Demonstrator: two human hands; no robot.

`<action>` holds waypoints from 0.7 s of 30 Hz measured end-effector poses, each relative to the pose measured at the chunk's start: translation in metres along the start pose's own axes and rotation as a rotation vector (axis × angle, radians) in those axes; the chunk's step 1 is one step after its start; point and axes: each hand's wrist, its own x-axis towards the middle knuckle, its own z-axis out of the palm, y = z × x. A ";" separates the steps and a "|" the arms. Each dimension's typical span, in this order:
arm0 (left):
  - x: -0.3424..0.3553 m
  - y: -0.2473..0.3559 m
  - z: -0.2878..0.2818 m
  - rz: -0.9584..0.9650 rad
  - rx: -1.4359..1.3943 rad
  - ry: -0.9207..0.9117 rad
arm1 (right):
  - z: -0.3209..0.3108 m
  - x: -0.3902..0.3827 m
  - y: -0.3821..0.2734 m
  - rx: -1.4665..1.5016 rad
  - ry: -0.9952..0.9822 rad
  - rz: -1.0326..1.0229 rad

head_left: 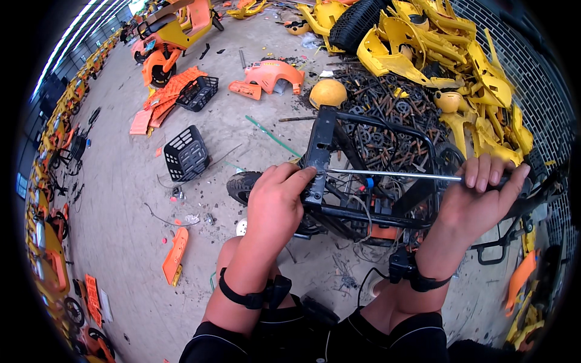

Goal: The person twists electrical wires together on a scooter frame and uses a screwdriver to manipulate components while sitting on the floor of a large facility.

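Our closed right hand (pixel 477 195) gripped the screwdriver (pixel 393 174), probably for control. Our left hand (pixel 278 195) curled against the frame (pixel 321 138), perhaps steadying it; its hold was hidden.

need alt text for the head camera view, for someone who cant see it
A person's right hand holds a long screwdriver-like tool across a black metal frame, while the left hand touches the frame near the tool's tip. Beyond lie dark metal parts and yellow panels, with black crates and an orange-and-yellow scooter toward the left.
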 end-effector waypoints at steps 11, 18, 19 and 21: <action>-0.001 -0.004 0.003 0.041 0.012 0.003 | 0.000 0.000 0.003 0.044 0.024 0.070; 0.001 0.000 0.001 0.025 0.006 0.009 | -0.006 0.010 0.014 0.013 0.205 0.159; 0.001 0.000 0.001 0.028 0.003 0.010 | -0.006 0.012 0.016 0.015 0.248 0.182; 0.001 0.000 0.002 0.031 0.000 0.009 | -0.008 0.016 0.021 0.020 0.331 0.229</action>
